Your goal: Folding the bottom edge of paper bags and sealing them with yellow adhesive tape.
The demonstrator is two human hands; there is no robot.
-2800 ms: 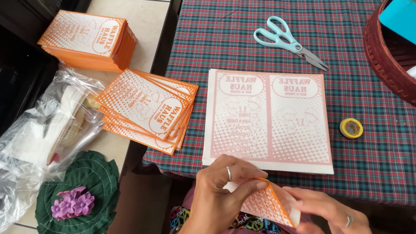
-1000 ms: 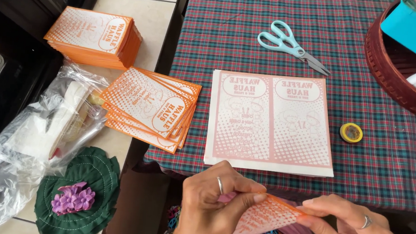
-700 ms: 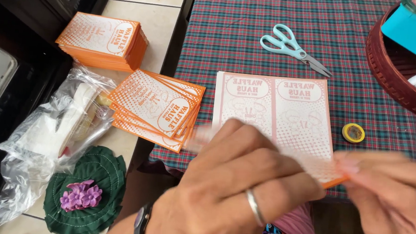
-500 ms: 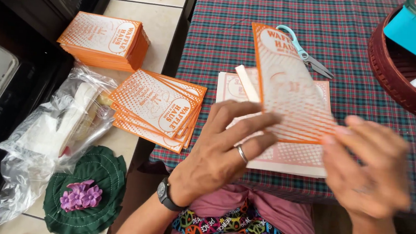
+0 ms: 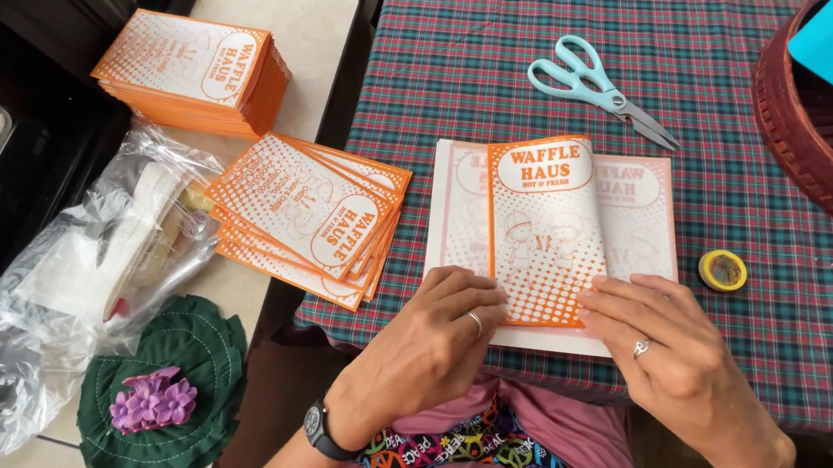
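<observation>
Looks like the pressing-flat step: the folded orange paper bag (image 5: 544,230) lies on the stack of flat printed sheets (image 5: 648,224) near the table's front edge (image 5: 565,373). The left hand (image 5: 432,341) and right hand (image 5: 673,347) rest open on its lower end, fingers flat, gripping nothing. Next I'd guess it needs lifting off sideways; there's open cloth between the scissors (image 5: 600,84) and the yellow tape roll (image 5: 724,270).

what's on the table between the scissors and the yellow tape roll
Nothing in the head view: between the scissors and the yellow tape roll lies only bare plaid tablecloth; the paper sheets lie just left.
</observation>
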